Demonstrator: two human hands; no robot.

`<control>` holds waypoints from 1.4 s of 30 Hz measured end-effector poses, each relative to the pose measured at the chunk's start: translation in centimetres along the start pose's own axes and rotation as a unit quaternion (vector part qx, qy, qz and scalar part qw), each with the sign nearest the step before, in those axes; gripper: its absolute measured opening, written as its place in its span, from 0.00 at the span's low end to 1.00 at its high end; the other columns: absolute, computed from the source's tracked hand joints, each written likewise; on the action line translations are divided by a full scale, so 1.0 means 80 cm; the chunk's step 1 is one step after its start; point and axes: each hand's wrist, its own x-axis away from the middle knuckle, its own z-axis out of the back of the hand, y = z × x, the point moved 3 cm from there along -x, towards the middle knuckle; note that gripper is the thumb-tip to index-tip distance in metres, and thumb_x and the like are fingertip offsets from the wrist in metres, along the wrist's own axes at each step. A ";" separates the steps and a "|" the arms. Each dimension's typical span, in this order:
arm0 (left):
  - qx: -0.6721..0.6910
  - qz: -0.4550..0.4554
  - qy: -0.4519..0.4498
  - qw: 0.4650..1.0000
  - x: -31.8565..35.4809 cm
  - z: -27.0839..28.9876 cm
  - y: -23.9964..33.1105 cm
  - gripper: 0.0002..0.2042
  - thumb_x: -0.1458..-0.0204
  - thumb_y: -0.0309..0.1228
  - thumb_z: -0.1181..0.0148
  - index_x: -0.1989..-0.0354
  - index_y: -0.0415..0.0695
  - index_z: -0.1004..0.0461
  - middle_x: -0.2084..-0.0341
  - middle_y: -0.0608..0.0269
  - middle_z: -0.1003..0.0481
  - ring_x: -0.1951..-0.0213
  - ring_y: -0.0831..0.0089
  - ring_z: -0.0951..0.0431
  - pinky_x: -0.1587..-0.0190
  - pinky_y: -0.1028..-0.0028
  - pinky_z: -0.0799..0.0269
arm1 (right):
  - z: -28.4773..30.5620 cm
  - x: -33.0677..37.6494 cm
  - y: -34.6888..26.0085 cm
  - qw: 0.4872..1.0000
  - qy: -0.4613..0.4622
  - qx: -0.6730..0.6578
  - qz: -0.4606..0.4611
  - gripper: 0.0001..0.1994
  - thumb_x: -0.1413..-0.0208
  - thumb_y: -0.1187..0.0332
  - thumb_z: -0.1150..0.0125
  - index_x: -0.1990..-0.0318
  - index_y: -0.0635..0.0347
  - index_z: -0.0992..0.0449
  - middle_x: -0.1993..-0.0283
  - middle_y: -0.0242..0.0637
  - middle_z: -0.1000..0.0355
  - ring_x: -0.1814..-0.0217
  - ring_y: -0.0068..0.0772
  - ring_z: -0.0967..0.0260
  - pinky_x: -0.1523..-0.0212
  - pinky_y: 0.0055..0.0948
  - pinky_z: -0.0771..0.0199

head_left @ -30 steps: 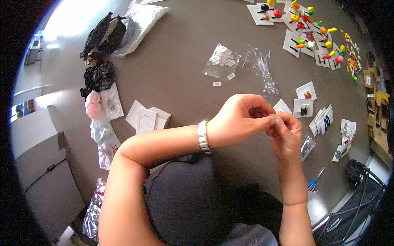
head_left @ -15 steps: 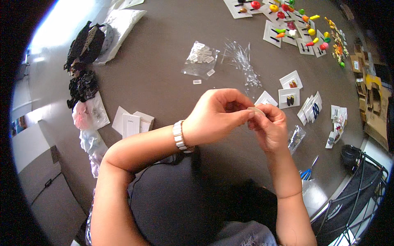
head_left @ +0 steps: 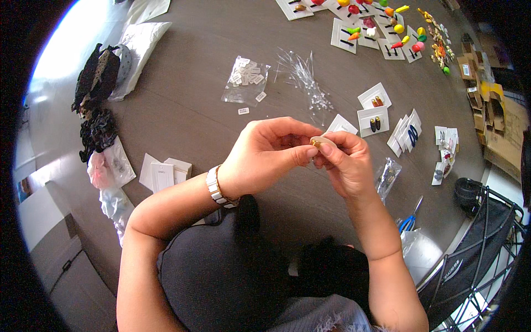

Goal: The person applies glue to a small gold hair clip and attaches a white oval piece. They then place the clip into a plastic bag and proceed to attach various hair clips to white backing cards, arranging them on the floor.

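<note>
Over the table's middle both hands meet at a small pale, round-edged piece with a gold-coloured fitting point(head_left: 322, 141), whose exact kind I cannot make out. My right hand point(head_left: 352, 166) grips its pale part between thumb and fingers. My left hand point(head_left: 264, 150), with a white-and-gold watch band at the wrist, closes thumb and fingertips at the gold part. Just beyond the fingers lies a white card point(head_left: 341, 124). Next to it, another white card point(head_left: 366, 126) carries a pair of dark ovals with gold tops, and a third card point(head_left: 368, 94) bears a brown pair.
A bag of small white labels point(head_left: 243, 83) and a heap of clear plastic fasteners point(head_left: 310, 88) lie beyond my hands. Blue-handled scissors point(head_left: 408, 222) rest at right. Cards with colourful fruit-shaped pieces point(head_left: 365, 33) fill the far right. Fabric bundles point(head_left: 98, 130) and white cards point(head_left: 163, 176) are at left.
The table's things have shifted leftward in view. My hands have turned the small piece, and its gold fitting now shows between the fingertips.
</note>
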 end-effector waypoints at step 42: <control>-0.073 0.000 0.021 0.997 -0.010 -0.001 -0.005 0.08 0.53 0.18 0.45 0.64 0.33 0.30 0.71 0.61 0.27 0.68 0.77 0.25 0.64 0.80 0.28 | 0.009 -0.004 -0.001 0.999 -0.020 0.018 -0.028 0.09 0.49 0.70 0.43 0.64 0.67 0.26 0.70 0.39 0.26 0.72 0.24 0.28 0.70 0.20 0.26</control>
